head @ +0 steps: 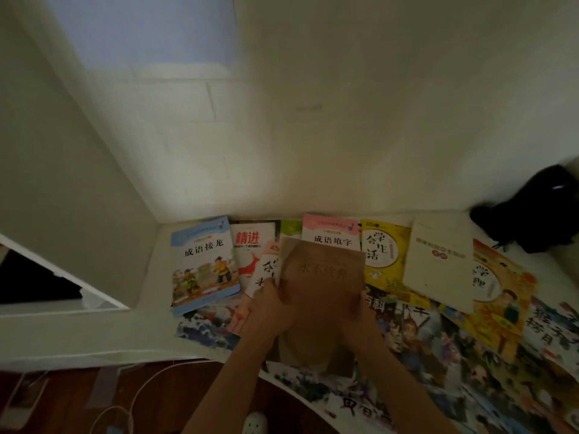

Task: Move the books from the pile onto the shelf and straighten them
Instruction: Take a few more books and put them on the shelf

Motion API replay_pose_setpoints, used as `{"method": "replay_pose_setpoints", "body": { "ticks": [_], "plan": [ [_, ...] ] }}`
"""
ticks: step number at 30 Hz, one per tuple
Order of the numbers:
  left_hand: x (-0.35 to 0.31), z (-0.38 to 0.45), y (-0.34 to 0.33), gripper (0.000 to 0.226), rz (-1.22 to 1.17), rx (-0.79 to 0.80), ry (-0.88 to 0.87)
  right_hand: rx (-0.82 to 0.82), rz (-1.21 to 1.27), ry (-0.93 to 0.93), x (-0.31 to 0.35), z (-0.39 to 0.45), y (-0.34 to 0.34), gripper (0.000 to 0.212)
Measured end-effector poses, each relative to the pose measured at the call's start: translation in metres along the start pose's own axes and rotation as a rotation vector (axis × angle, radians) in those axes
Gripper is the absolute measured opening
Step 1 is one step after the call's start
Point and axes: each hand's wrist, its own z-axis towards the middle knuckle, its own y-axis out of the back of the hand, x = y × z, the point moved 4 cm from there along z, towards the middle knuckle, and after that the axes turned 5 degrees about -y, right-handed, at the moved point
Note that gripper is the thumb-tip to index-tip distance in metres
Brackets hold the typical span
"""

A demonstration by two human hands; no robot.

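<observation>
Many books point(385, 255) around, perhaps overlapping.

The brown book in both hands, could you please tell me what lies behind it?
Behind the brown book show the tops of a pink-banded book, a green one and a white-and-red one; their lower covers are hidden.

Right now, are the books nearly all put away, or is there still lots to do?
Still lots. No book looks shelved or standing: the blue book, the yellow book and the white book lie flat, overlapping, by the wall. In hand: the left hand and right hand hold a brown book. Left: moving and straightening the rest.
</observation>
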Motion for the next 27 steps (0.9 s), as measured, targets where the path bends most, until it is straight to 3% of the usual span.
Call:
{"method": "replay_pose_setpoints", "body": {
  "ticks": [4,8,9,12,13,15,17,22,24,27],
  "plan": [
    [0.002,0.006,-0.002,0.124,0.068,0.052,-0.001,-0.022,0.027,-0.022,-0.001,-0.004,0.002,0.037],
    [-0.023,-0.008,0.006,0.085,0.002,0.074,-0.222,-0.099,-0.019,0.062,0.012,-0.007,0.007,0.066],
    [-0.033,-0.01,0.01,0.085,-0.118,0.086,-0.272,-0.109,-0.055,0.107,0.019,-0.006,0.007,0.07],
    [-0.062,-0.009,0.037,0.121,-0.388,0.024,-0.453,-0.138,-0.113,0.25,0.049,-0.001,0.0,0.07],
    [-0.07,-0.005,0.047,0.125,-0.396,0.012,-0.503,-0.139,-0.107,0.293,0.056,0.001,-0.003,0.071],
    [-0.08,0.003,0.062,0.111,-0.363,0.03,-0.554,-0.135,-0.098,0.371,0.064,0.005,-0.011,0.073],
    [-0.076,0.014,0.066,0.089,-0.304,0.081,-0.57,-0.11,-0.093,0.422,0.06,0.008,-0.017,0.073],
    [-0.031,0.027,0.054,0.106,-0.217,0.182,-0.456,0.04,-0.183,0.395,0.036,0.013,-0.018,0.076],
    [-0.023,0.03,0.048,0.103,-0.224,0.19,-0.466,0.09,-0.233,0.338,0.026,0.018,-0.011,0.068],
    [-0.025,0.023,0.042,0.096,-0.295,0.133,-0.506,0.078,-0.306,0.305,0.024,0.024,-0.004,0.074]
  ]
}}
